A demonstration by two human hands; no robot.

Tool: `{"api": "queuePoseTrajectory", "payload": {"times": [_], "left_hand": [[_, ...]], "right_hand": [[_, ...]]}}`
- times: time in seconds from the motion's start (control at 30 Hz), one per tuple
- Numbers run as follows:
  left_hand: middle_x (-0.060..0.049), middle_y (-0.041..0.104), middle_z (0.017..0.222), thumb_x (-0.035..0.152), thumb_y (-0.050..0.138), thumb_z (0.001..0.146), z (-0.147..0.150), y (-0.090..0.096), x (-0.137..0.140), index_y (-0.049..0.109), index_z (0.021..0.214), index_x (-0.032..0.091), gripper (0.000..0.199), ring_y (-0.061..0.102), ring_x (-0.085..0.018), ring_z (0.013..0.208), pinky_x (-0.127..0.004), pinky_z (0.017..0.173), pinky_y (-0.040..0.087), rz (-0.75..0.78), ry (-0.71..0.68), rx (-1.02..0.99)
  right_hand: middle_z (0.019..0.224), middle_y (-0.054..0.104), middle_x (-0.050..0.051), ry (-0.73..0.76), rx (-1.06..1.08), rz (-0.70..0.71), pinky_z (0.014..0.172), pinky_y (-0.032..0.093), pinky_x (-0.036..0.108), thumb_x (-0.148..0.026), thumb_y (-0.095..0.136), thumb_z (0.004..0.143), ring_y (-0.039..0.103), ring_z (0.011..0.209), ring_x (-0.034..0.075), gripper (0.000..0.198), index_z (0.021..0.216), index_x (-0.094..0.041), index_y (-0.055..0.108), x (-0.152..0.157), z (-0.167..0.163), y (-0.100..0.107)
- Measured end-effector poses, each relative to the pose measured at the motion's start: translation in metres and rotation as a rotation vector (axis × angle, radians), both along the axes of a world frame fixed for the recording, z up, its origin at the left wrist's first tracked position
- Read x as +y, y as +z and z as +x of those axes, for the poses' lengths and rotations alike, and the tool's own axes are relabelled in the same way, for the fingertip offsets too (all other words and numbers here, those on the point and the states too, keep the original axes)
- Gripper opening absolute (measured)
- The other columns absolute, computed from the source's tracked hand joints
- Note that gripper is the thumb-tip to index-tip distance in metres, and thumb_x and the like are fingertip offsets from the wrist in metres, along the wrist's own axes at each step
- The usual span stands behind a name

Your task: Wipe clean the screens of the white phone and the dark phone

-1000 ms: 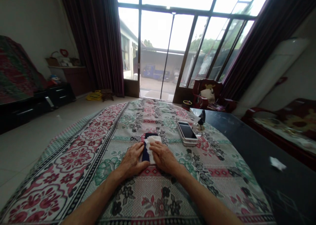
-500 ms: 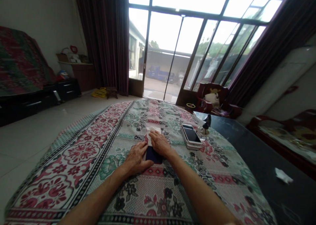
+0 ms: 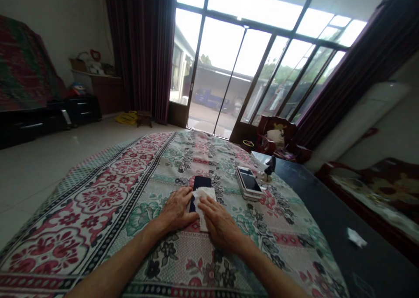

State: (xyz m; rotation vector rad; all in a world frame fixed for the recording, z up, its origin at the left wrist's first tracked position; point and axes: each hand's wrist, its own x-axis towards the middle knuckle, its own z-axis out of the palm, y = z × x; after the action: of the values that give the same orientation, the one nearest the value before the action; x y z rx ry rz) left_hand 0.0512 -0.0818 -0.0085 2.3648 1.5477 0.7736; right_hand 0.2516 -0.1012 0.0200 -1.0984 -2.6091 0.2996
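A dark blue phone [image 3: 202, 182] lies flat on the flowered cloth in front of me. My left hand [image 3: 178, 208] steadies it by the left side, fingers at its edge and thumb near its lower end. Over the phone's lower part is a white tissue [image 3: 208, 194], pressed down by the fairly flat fingers of my right hand [image 3: 220, 221]. The tissue and both hands hide part of the phone. To the right rests a stack of white-edged phones [image 3: 249, 182], the top one with its dark screen up.
The patterned cloth [image 3: 137, 193] covers a round-edged surface. Behind the stack stands a small dark figure [image 3: 270, 167]. A crumpled tissue [image 3: 356, 238] lies on the dark table [image 3: 330, 219] at right. Beyond are a wooden chair [image 3: 275, 134] and glass doors [image 3: 225, 71].
My right hand has drawn the tissue from the phone's far end down toward its near end, uncovering the far end. My left hand stays at the phone's left side.
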Motion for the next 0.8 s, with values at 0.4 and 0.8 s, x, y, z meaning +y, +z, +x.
{"api": "queuePoseTrajectory", "payload": {"times": [0.4,0.8], "left_hand": [[-0.016,0.051,0.138,0.040,0.066,0.070,0.000,0.003,0.000,0.057,0.123,0.012,0.061,0.043,-0.031,0.130,-0.042,0.110,0.033,-0.006,0.000,0.012],[-0.014,0.051,0.138,0.025,0.073,0.062,-0.028,0.019,0.007,0.063,0.118,0.015,0.058,0.046,-0.030,0.128,-0.043,0.107,0.037,-0.105,-0.270,-0.094]], "right_hand": [[0.150,0.038,0.007,-0.195,-0.145,-0.012,0.112,0.027,0.045,-0.021,0.031,0.096,0.030,0.139,0.024,0.044,0.137,-0.019,0.046,0.095,-0.042,0.005],[0.152,0.034,0.007,-0.152,-0.133,-0.014,0.113,0.025,0.048,-0.022,0.031,0.096,0.026,0.142,0.025,0.047,0.141,-0.019,0.042,0.059,-0.034,0.004]]}}
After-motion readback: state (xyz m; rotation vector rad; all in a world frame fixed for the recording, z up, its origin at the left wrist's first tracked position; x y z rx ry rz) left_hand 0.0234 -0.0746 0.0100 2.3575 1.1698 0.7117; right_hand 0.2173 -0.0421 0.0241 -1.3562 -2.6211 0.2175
